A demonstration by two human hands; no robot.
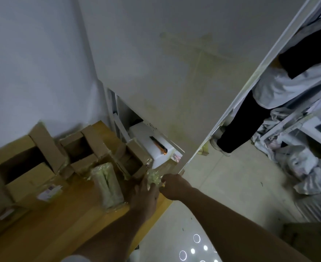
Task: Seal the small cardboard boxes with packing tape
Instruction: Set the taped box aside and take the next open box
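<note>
A wooden table (61,224) holds brown cardboard boxes. Two big open boxes (25,167) sit by its left and far edges. A taped-up box (107,184) lies in the middle. A small open box (135,159) stands by the right edge, near the far corner. The left hand (145,195) lies beside that box, fingers (148,181) nearly straight, touching crinkly clear tape (154,177). The right hand (173,187) is curled, pinching the same tape.
</note>
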